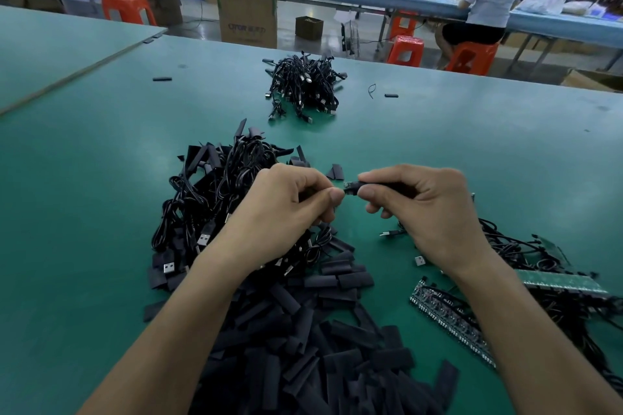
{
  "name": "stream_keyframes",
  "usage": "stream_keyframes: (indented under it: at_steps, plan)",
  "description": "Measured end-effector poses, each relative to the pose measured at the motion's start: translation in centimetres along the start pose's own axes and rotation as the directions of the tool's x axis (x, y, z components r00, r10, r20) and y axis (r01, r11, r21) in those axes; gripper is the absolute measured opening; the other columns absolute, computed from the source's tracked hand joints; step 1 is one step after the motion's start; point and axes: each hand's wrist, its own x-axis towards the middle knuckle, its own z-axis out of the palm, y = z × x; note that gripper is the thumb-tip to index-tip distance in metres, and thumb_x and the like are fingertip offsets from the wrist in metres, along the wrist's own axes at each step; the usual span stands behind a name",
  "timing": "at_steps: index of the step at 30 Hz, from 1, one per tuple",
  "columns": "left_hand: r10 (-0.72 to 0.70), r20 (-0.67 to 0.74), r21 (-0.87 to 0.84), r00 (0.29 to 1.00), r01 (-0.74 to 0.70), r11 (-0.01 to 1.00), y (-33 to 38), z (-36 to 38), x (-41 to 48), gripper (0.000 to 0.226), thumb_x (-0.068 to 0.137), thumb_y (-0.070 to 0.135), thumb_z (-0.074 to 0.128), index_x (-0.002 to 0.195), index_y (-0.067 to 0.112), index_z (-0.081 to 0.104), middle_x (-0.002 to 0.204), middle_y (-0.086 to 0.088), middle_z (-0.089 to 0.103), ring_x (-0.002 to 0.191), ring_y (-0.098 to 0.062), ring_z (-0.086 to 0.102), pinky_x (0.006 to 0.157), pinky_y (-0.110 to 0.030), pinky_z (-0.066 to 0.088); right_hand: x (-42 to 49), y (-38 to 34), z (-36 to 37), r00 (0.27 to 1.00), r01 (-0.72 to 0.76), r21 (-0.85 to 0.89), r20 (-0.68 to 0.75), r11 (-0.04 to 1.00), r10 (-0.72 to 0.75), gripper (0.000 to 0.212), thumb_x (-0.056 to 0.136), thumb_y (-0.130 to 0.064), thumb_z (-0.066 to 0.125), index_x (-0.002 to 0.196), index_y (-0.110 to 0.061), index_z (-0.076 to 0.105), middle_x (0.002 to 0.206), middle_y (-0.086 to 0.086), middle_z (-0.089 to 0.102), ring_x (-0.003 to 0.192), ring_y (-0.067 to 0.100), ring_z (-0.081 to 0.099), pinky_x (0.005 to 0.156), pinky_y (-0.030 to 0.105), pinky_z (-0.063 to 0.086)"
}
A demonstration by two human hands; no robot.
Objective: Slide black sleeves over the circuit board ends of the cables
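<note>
My right hand (pixel 428 209) pinches a black sleeve (pixel 384 186) that sits over a cable's circuit board end; the board's tip (pixel 350 186) pokes out of the sleeve toward my left hand. My left hand (pixel 290 205) has its fingers curled, thumb and forefinger meeting right at that tip; what it grips is hidden. Below both hands lies a heap of loose black sleeves (pixel 320 340). A tangle of black USB cables (pixel 209 205) lies to the left of them.
A second bundle of cables (pixel 303 87) rests further back on the green table (pixel 101 178). Green circuit board strips with cables (pixel 539 300) lie at the right. Stray sleeves (pixel 162 79) dot the far tabletop. A person sits at another bench beyond.
</note>
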Motion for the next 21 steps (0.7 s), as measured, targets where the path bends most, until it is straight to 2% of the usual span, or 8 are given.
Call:
stream_keyframes:
  at_steps: [4, 9, 13, 17, 21]
  plan:
    - [-0.003, -0.003, 0.021, 1.0, 0.003, 1.0, 0.1, -0.1, -0.1, 0.019, 0.095, 0.028, 0.068, 0.077, 0.022, 0.074, 0.067, 0.013, 0.072, 0.062, -0.006, 0.068, 0.059, -0.014, 0.051, 0.0, 0.1, 0.2, 0.999, -0.034, 0.058, -0.007, 0.998, 0.035, 0.011, 0.082, -0.01, 0.078, 0.086, -0.02, 0.078, 0.07, -0.002, 0.075, 0.063, 0.013, 0.071, 0.059, 0.02, 0.054]
    - [-0.001, 0.027, 0.009, 1.0, 0.001, 1.0, 0.3, 0.0, -0.1, 0.017, 0.094, 0.026, 0.069, 0.08, 0.02, 0.075, 0.067, 0.012, 0.072, 0.061, -0.005, 0.067, 0.059, -0.015, 0.05, 0.0, -0.3, 0.5, 0.998, -0.046, 0.098, 0.038, 0.994, 0.043, 0.013, 0.077, -0.023, 0.078, 0.089, -0.025, 0.077, 0.075, -0.004, 0.076, 0.066, 0.013, 0.073, 0.059, 0.019, 0.053]
    - [-0.009, 0.049, -0.016, 0.999, 0.009, 1.0, 0.4, 0.3, 0.0, 0.015, 0.096, 0.024, 0.067, 0.085, 0.017, 0.075, 0.07, 0.011, 0.074, 0.066, -0.008, 0.069, 0.065, -0.02, 0.054, 0.0, -0.3, 0.6, 0.998, -0.031, 0.073, 0.053, 0.997, 0.027, 0.019, 0.079, -0.016, 0.079, 0.094, -0.028, 0.076, 0.076, -0.007, 0.076, 0.066, 0.012, 0.072, 0.059, 0.018, 0.053]
    - [-0.021, 0.071, -0.049, 0.997, 0.025, 0.998, 0.4, 0.3, -0.1, 0.014, 0.097, 0.022, 0.065, 0.091, 0.015, 0.076, 0.074, 0.01, 0.075, 0.07, -0.008, 0.072, 0.072, -0.026, 0.059, 0.0, -0.1, 1.0, 0.99, -0.068, 0.136, -0.116, 0.988, 0.084, 0.035, 0.073, -0.02, 0.084, 0.101, -0.036, 0.071, 0.074, -0.005, 0.075, 0.062, 0.013, 0.069, 0.059, 0.019, 0.053]
    - [-0.038, 0.04, -0.094, 0.998, 0.042, 0.995, 0.4, 0.4, 0.1, 0.014, 0.097, 0.019, 0.064, 0.089, 0.016, 0.076, 0.073, 0.007, 0.075, 0.066, -0.008, 0.071, 0.063, -0.018, 0.052, -0.3, -0.1, 2.0, 0.95, -0.03, 0.245, -0.295, 0.969, 0.104, 0.024, 0.074, -0.028, 0.079, 0.097, -0.029, 0.072, 0.077, -0.006, 0.076, 0.065, 0.015, 0.072, 0.061, 0.02, 0.055]
